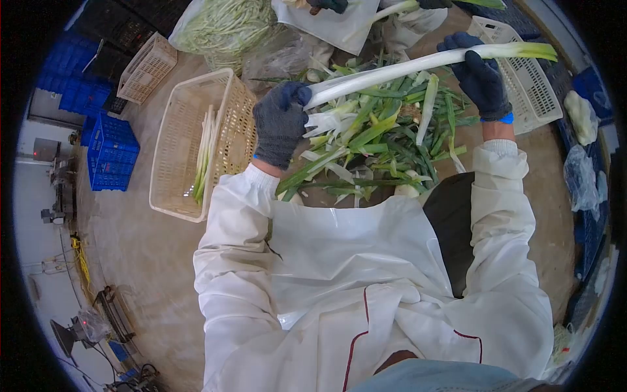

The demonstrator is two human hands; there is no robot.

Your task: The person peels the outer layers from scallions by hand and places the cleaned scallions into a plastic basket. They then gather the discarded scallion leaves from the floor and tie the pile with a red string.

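A long leek point(392, 72) with a white shaft and a pale green top stretches across the view, tilted slightly up to the right. My left hand point(279, 124), in a dark glove, is closed at its white end. Farther along, near the green end, my right hand point(480, 81) grips the shaft with fingers wrapped round it; it wears a dark glove too. Beneath the leek lies a heap of green leaves and peeled trimmings point(385, 137) on the floor. The white basket point(228, 98) by my left hand holds a few slim leeks point(204, 153).
Another person's gloved hand point(330, 5) and apron point(330, 29) show at the top. A white basket point(532, 91) stands right of my right hand. A big bag of green stalks point(228, 29) sits top left, with blue crates point(112, 153) at the far left.
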